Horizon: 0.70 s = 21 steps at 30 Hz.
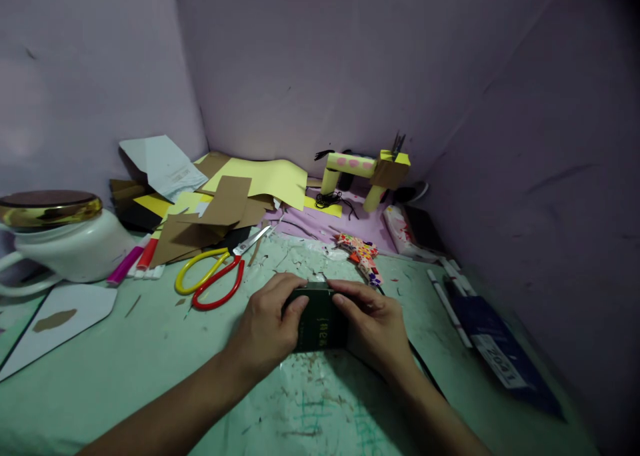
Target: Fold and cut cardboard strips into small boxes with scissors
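Dark green, with gold marks on its front, the box (320, 326) is held up between the two hands, though it may be a small book; I can't tell for sure. Both hands are closed on it. The left hand (277, 316) pinches its near left top corner with the thumb in front, and the right hand (377, 319) does the same on the right. I can't tell if its bottom edge touches the worktop (125, 363) or hangs just over it.

Since the grip looks to be near the top, the low part could swing or tip if one thumb slid. Pushing too hard from both sides might bend it or make it pop out.

Bits of scrap lie just below the hands, and they might stick to the box if it were put down there. A black cord (427, 367) runs behind the right hand and out past the wrist, so a quick move that way could catch it.

Just past the left hand are the scissors (234, 251), blades a bit open and pointing away. A bump from that hand could push them into the brown card (227, 199) beyond, and poke it.
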Tool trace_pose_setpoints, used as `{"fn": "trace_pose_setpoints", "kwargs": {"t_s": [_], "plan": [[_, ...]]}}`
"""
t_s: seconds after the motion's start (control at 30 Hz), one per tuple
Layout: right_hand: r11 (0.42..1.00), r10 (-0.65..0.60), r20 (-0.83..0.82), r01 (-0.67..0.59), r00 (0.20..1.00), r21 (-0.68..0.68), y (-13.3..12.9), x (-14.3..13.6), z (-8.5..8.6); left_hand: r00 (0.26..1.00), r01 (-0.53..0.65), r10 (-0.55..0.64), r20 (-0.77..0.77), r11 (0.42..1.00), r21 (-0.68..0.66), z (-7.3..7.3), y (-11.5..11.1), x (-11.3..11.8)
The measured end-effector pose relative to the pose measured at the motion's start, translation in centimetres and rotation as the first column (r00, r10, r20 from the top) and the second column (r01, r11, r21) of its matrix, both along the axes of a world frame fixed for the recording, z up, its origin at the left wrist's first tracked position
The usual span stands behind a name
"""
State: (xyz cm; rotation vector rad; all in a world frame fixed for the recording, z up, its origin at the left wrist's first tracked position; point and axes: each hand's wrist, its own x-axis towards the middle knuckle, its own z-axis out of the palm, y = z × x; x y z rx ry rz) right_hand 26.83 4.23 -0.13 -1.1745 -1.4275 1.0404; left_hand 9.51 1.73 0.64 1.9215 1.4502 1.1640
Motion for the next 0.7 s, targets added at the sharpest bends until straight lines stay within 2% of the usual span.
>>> {"fn": "trace_pose_setpoints", "kwargs": {"t_s": [0.23, 0.47, 0.7], "plan": [[0.982, -0.021, -0.122, -0.002, 0.992, -0.187, 0.26, -0.06, -0.09, 1.000, 0.008, -0.008, -0.024, 1.000, -0.015, 0.01, -0.04, -0.13], [0.964, -0.149, -0.167, 0.106, 0.975, -0.242, 0.47, -0.21, 0.02, 0.999, -0.022, 0.023, -0.047, 1.000, 0.014, -0.13, 0.35, -0.10], [0.963, -0.084, -0.278, 0.006, 0.957, -0.270, 0.11, -0.50, 0.51, 0.996, -0.039, 0.042, -0.083, 0.999, 0.036, -0.23, 0.44, -0.30]]}}
